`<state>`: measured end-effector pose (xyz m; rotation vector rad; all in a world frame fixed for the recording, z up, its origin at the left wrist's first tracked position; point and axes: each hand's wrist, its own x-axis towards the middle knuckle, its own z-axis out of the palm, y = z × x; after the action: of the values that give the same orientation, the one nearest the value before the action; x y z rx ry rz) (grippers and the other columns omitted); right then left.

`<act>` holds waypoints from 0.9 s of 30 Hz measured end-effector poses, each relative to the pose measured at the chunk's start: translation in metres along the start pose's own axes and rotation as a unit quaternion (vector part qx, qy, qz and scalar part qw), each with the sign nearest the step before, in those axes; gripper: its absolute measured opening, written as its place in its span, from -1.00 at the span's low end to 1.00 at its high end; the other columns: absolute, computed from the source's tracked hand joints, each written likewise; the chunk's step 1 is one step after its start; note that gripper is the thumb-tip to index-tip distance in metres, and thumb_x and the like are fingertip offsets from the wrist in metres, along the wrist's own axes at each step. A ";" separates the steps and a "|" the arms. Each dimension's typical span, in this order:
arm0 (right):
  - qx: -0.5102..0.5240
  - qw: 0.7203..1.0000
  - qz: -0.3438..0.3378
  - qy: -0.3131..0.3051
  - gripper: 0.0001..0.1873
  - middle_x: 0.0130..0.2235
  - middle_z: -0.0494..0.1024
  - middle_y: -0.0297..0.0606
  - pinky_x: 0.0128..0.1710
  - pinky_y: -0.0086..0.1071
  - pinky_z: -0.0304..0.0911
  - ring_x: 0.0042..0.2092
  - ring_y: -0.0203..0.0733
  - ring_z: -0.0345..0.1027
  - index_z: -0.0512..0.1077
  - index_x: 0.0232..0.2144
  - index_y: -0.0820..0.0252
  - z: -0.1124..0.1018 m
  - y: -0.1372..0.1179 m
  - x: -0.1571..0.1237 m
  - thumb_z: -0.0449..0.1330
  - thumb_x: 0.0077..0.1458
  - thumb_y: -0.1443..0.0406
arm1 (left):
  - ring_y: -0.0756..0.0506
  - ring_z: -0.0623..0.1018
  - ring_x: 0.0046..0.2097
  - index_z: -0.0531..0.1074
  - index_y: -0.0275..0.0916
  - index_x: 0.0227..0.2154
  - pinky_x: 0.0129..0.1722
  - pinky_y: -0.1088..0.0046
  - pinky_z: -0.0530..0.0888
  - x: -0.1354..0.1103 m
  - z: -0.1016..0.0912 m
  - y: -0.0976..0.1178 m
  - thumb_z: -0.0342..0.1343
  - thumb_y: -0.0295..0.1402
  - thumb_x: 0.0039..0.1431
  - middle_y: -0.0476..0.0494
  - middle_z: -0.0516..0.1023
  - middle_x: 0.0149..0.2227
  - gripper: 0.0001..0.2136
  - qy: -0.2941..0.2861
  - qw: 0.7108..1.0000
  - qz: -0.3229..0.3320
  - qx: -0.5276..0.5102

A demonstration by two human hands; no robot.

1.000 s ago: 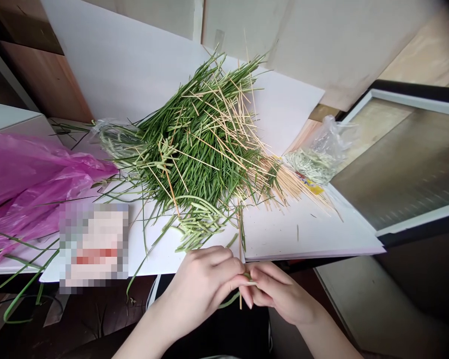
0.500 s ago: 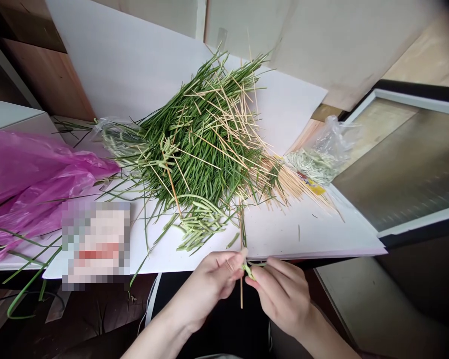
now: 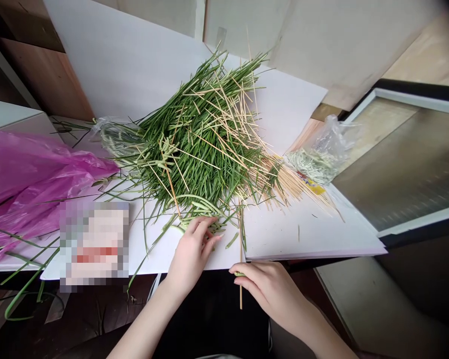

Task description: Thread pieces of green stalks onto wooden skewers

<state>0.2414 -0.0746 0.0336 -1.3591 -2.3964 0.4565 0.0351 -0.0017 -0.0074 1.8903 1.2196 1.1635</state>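
Observation:
My left hand (image 3: pixel 189 249) reaches over a small pile of cut green bean pieces (image 3: pixel 198 205). Its thumb and forefinger are apart, with nothing visible between them; the other fingertips are partly hidden. Just past the table's front edge, my right hand (image 3: pixel 271 286) pinches a short green bean piece (image 3: pixel 240 273), mostly covered by the fingers. A thin wooden skewer (image 3: pixel 241 234) lies on the table and sticks out over the edge, passing by the right fingertips. A loose green piece (image 3: pixel 232 240) rests between the pile and the skewer.
A big heap of long grass-like green stalks (image 3: pixel 194 149) fills the table's middle, with many thin sticks (image 3: pixel 280 179) on and beside it. Pink plastic bag (image 3: pixel 33 179) and blurred-out flat object (image 3: pixel 101 244) are at left. Clear bag (image 3: pixel 318 159) stands right, before a framed panel (image 3: pixel 407 164).
My left hand has left the right hand and moved up and left onto the bean pieces. My right hand has shifted slightly left and down, still pinching a green piece.

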 end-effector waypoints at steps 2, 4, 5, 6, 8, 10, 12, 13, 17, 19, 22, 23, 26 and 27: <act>0.014 0.999 0.041 -0.024 -0.83 -0.29 0.70 -0.33 -0.32 -0.36 0.25 -0.31 -0.11 0.59 0.49 -0.11 0.11 0.003 0.002 0.000 0.23 0.34 0.47 | -0.10 0.62 -0.19 0.47 -0.18 0.03 -0.19 0.36 0.57 0.000 -0.003 0.004 0.11 -0.36 0.40 -0.21 0.53 0.03 -0.79 0.021 1.000 0.011 -0.010; 0.038 0.995 0.082 -0.045 -0.75 -0.37 0.64 -0.37 -0.33 -0.35 0.27 -0.36 -0.10 0.56 0.41 0.02 0.10 0.005 0.003 0.000 0.21 0.35 0.45 | -0.09 0.60 -0.20 0.50 -0.18 -0.06 -0.20 0.38 0.54 -0.001 -0.008 0.014 0.11 -0.33 0.42 -0.17 0.57 -0.04 -0.86 0.002 1.000 0.018 -0.017; 0.058 0.992 0.100 -0.049 -0.69 -0.41 0.60 -0.40 -0.32 -0.33 0.29 -0.38 -0.09 0.53 0.35 0.08 0.11 0.005 0.003 0.000 0.20 0.34 0.43 | -0.09 0.59 -0.22 0.51 -0.18 -0.11 -0.20 0.39 0.53 -0.002 -0.010 0.020 0.11 -0.30 0.43 -0.13 0.60 -0.10 -0.88 -0.034 0.999 0.024 -0.022; 0.084 0.988 0.116 -0.050 -0.64 -0.43 0.57 -0.42 -0.31 -0.32 0.32 -0.39 -0.09 0.51 0.29 0.13 0.11 0.006 0.003 0.000 0.20 0.34 0.42 | -0.09 0.59 -0.23 0.52 -0.18 -0.15 -0.21 0.41 0.50 -0.004 -0.012 0.027 0.13 -0.28 0.42 -0.10 0.61 -0.16 -0.88 -0.083 0.996 0.031 -0.026; 0.156 0.978 0.133 -0.049 -0.55 -0.38 0.56 -0.40 -0.24 -0.29 0.37 -0.34 -0.09 0.51 0.19 0.19 0.10 0.006 0.002 -0.001 0.20 0.32 0.39 | -0.09 0.58 -0.25 0.52 -0.17 -0.21 -0.23 0.43 0.46 -0.007 -0.014 0.039 0.20 -0.24 0.38 -0.04 0.62 -0.26 -0.88 -0.184 0.982 0.042 -0.025; 0.234 0.960 0.143 -0.052 -0.49 -0.24 0.59 -0.32 -0.15 -0.27 0.39 -0.24 -0.09 0.53 0.14 0.22 0.06 0.005 0.001 -0.001 0.21 0.30 0.36 | -0.08 0.58 -0.26 0.52 -0.17 -0.25 -0.24 0.44 0.42 -0.011 -0.013 0.049 0.24 -0.25 0.35 -0.01 0.62 -0.29 -0.88 -0.241 0.969 0.042 -0.020; 0.295 0.941 0.151 -0.064 -0.45 -0.14 0.59 -0.29 -0.09 -0.27 0.37 -0.15 -0.11 0.52 0.13 0.23 0.02 0.002 -0.001 -0.001 0.22 0.28 0.35 | -0.06 0.57 -0.28 0.51 -0.18 -0.30 -0.25 0.47 0.40 -0.013 -0.011 0.054 0.22 -0.29 0.37 0.00 0.62 -0.31 -0.88 -0.261 0.964 0.038 -0.035; 0.320 0.932 0.154 -0.069 -0.41 -0.11 0.57 -0.29 -0.07 -0.28 0.36 -0.12 -0.12 0.51 0.13 0.24 0.00 0.001 -0.002 -0.001 0.24 0.27 0.35 | -0.05 0.56 -0.30 0.50 -0.19 -0.32 -0.25 0.48 0.40 -0.014 -0.010 0.055 0.19 -0.32 0.39 0.00 0.61 -0.32 -0.87 -0.265 0.962 0.041 -0.047; 0.363 0.918 0.140 -0.071 -0.73 -0.20 0.46 -0.39 -0.15 -0.38 0.23 -0.19 -0.21 0.34 0.32 0.06 0.01 -0.008 0.001 -0.003 0.21 0.35 0.27 | -0.03 0.53 -0.31 0.48 -0.20 -0.34 -0.25 0.51 0.39 -0.012 -0.012 0.051 0.15 -0.39 0.41 0.01 0.57 -0.35 -0.85 -0.235 0.968 0.057 -0.073; 0.369 0.916 0.139 -0.067 -0.80 -0.33 0.34 -0.42 -0.24 -0.39 0.12 -0.29 -0.25 0.20 0.39 -0.20 0.09 -0.010 0.005 -0.004 0.09 0.47 0.15 | -0.03 0.52 -0.31 0.47 -0.20 -0.32 -0.27 0.51 0.38 -0.009 -0.017 0.048 0.16 -0.36 0.41 0.02 0.55 -0.37 -0.87 -0.202 0.975 0.055 -0.068; 0.402 0.900 0.156 -0.063 -0.51 -0.42 0.20 -0.44 -0.37 -0.38 -0.03 -0.38 -0.28 0.03 0.28 -0.42 0.14 -0.008 0.014 -0.005 -0.01 0.50 0.00 | -0.03 0.51 -0.35 0.46 -0.20 -0.29 -0.32 0.51 0.37 -0.007 -0.021 0.046 0.13 -0.35 0.43 0.03 0.52 -0.38 -0.87 -0.174 0.981 0.064 -0.049; 0.414 0.894 0.161 -0.060 -0.48 -0.43 0.18 -0.45 -0.40 -0.38 -0.06 -0.40 -0.28 -0.01 0.24 -0.45 0.13 -0.006 0.016 -0.004 -0.02 0.50 -0.03 | -0.03 0.52 -0.34 0.46 -0.20 -0.28 -0.32 0.51 0.38 -0.007 -0.022 0.046 0.12 -0.35 0.43 0.02 0.53 -0.37 -0.88 -0.175 0.981 0.074 -0.043; 0.438 0.881 0.169 -0.052 -0.45 -0.44 0.12 -0.47 -0.47 -0.38 -0.16 -0.44 -0.31 -0.12 0.19 -0.46 0.12 0.000 0.020 -0.003 -0.01 0.48 -0.08 | -0.07 0.58 -0.27 0.48 -0.21 -0.20 -0.26 0.47 0.43 -0.008 -0.020 0.047 0.14 -0.26 0.42 -0.04 0.59 -0.28 -0.87 -0.197 0.973 0.119 -0.003; 0.445 0.877 0.171 -0.052 -0.45 -0.45 0.11 -0.47 -0.48 -0.38 -0.18 -0.44 -0.32 -0.14 0.19 -0.46 0.12 0.002 0.019 -0.002 0.00 0.47 -0.09 | -0.09 0.58 -0.26 0.49 -0.21 -0.18 -0.26 0.45 0.43 -0.010 -0.018 0.047 0.14 -0.22 0.42 -0.06 0.60 -0.27 -0.83 -0.203 0.970 0.136 0.021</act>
<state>0.2564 -0.0674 0.0232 -1.2748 -1.5896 1.5241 0.0355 -0.0290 0.0366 2.2402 0.7861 0.8233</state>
